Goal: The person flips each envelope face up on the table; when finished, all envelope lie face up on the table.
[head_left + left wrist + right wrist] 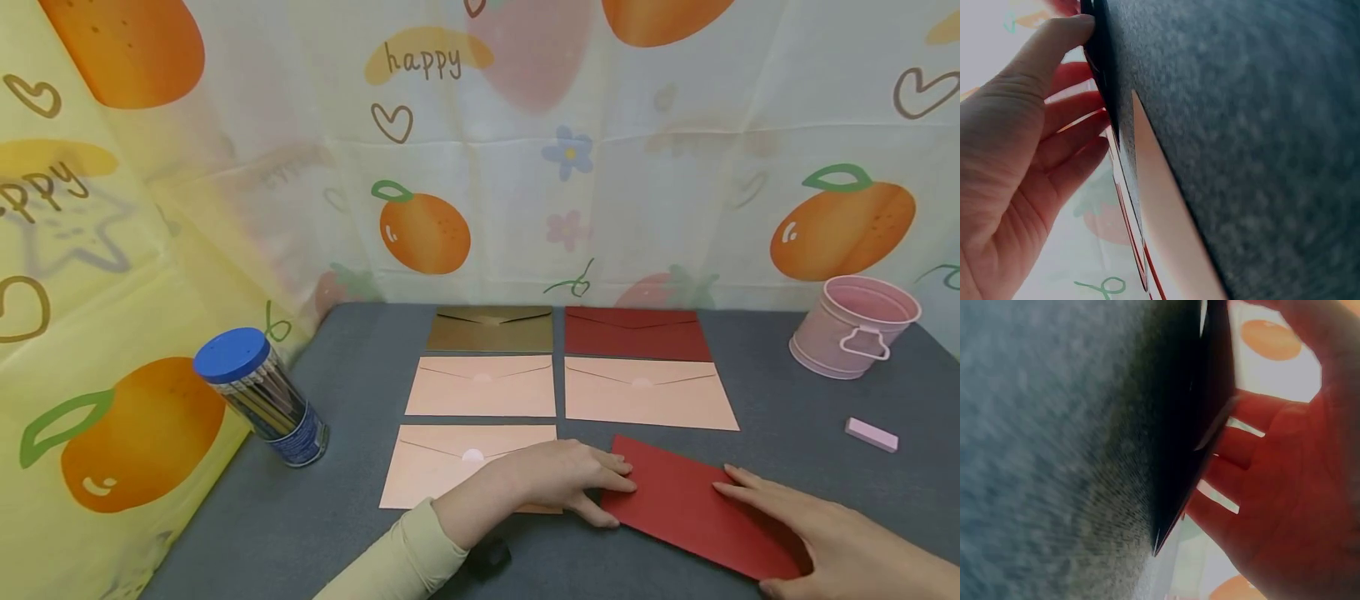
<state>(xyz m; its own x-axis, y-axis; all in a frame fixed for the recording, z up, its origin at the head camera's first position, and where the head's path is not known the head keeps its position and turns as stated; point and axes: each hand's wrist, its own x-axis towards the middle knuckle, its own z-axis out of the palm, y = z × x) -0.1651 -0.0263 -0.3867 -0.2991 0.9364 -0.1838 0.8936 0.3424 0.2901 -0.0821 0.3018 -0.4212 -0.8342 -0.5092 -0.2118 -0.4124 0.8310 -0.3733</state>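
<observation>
**Nearly there: sixth envelope being set into the grid**

Currently five envelopes are laid flat in two columns on the grey table (787, 417): a gold envelope (491, 329) and a dark red envelope (636, 335) at the back, two pink envelopes (483, 387) (648, 394) in the middle, a third pink envelope (442, 467) front left. The front right slot is judged unfilled; the red envelope (690, 504) lies there skewed, not yet squared with its neighbours.

The left hand (570, 479) is rested on the envelope's left edge, fingers straight and close together, thumb at the near edge. The right hand (817, 529) is laid on its right end, fingers extended and slightly spread.

A pencil tub (258, 396), pink bucket (855, 325) and pink eraser (872, 434) are left untouched.

Hard to make out: both wrist views are blurred and edge-on, so whether the envelope is lifted or flat cannot be told. The near right corner is covered by the right hand.
</observation>
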